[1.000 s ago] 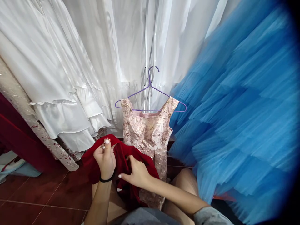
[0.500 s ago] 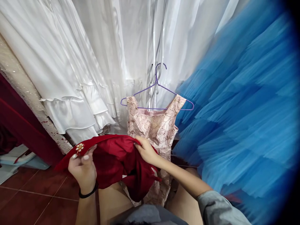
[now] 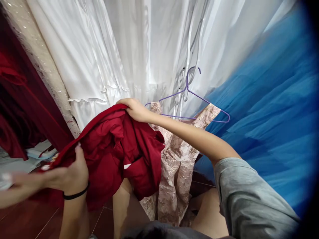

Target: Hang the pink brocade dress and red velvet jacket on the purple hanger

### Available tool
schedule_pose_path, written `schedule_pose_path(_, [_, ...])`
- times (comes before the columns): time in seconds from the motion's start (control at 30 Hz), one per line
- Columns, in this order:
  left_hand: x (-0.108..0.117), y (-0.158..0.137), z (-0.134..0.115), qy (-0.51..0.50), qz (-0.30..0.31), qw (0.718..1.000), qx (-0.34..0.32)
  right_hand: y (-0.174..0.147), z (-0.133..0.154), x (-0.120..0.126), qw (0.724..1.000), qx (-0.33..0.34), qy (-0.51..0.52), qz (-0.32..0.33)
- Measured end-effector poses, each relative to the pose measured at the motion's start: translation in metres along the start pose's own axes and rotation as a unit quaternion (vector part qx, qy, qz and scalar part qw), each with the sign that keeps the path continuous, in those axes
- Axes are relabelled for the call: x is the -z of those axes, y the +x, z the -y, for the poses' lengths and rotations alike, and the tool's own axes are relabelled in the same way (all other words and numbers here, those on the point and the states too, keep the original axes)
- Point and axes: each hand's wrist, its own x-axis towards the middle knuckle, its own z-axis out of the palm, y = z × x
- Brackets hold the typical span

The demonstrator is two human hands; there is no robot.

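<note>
My right hand (image 3: pixel 136 109) is closed on the upper edge of a dark red garment (image 3: pixel 107 159), lifting it into a slanted fold. My left hand (image 3: pixel 64 174), with a black band at the wrist, lies against the garment's lower left part; its thumb is raised and its fingers stretch left, blurred. Beaded trim on the red edge shows partly near those fingers. Behind my right forearm, a pink-gold brocade dress (image 3: pixel 174 159) hangs by its straps on a purple hanger (image 3: pixel 187 88). A small white tag (image 3: pixel 127 166) shows on the red cloth.
White satin dresses (image 3: pixel 97 56) hang behind. Blue tulle (image 3: pixel 269 116) fills the right side, dark red garments (image 3: pixel 27 96) the left. A blurred hand or forearm (image 3: pixel 12 197), seemingly another person's, enters at the left edge. Red tiles (image 3: pixel 47 219) cover the floor.
My right hand has moved left and up with the garment's edge. My left hand has shifted left and down, its pinch by the beaded trim loosened. The view has turned left.
</note>
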Motion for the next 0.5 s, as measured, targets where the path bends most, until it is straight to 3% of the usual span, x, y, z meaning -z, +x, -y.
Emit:
schedule_pose_path(0.1, [-0.021, 0.042, -0.011, -0.009, 0.117, 0.993, -0.024, 0.031, -0.022, -0.014, 1.0, -0.006, -0.029, 0.008])
schedule_pose_path(0.17, [-0.044, 0.061, -0.003, -0.067, 0.225, 0.972, 0.002, 0.046, -0.043, -0.028, 0.996, -0.058, -0.066, 0.016])
schedule_pose_path(0.3, [-0.093, 0.066, 0.004, -0.209, 0.357, 0.891, 0.187, 0.068, -0.084, -0.043, 0.95, -0.219, -0.179, 0.136])
schedule_pose_path(0.4, [-0.126, 0.056, -0.016, -0.275, 0.407, 0.836, 0.244, 0.08, -0.105, -0.026, 0.927, -0.262, -0.238, 0.121])
schedule_pose_path(0.5, [-0.156, 0.05, -0.046, -0.307, 0.429, 0.827, 0.195, 0.085, -0.121, 0.01, 0.919, -0.276, -0.273, 0.067])
